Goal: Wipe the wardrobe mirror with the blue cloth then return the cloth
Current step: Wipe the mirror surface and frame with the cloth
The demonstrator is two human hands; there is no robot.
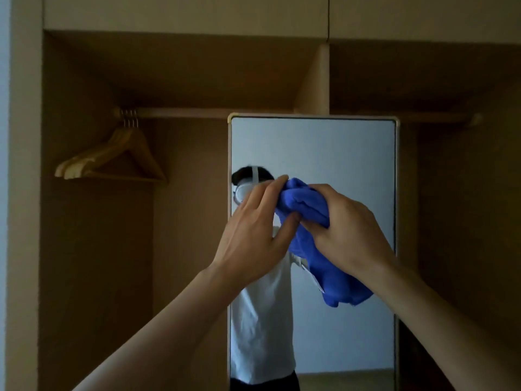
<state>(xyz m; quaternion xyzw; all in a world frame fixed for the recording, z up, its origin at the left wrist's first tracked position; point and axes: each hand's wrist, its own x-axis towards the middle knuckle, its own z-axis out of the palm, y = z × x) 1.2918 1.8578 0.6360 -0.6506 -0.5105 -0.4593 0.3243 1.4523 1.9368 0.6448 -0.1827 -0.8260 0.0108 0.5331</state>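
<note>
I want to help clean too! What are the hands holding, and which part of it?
Both hands hold the blue cloth. The right hand grips its bunched upper part; the left hand pinches the top beside it. The rest hangs loose.

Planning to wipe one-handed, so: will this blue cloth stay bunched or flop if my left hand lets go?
Probably flops: the blue cloth creases into soft folds between the left hand and right hand, and its lower end hangs limp. Likely light, since fingers alone hold it up. It looks soft, so unlikely to slip.

The mirror (313,148) runs off the bottom edge.
</note>
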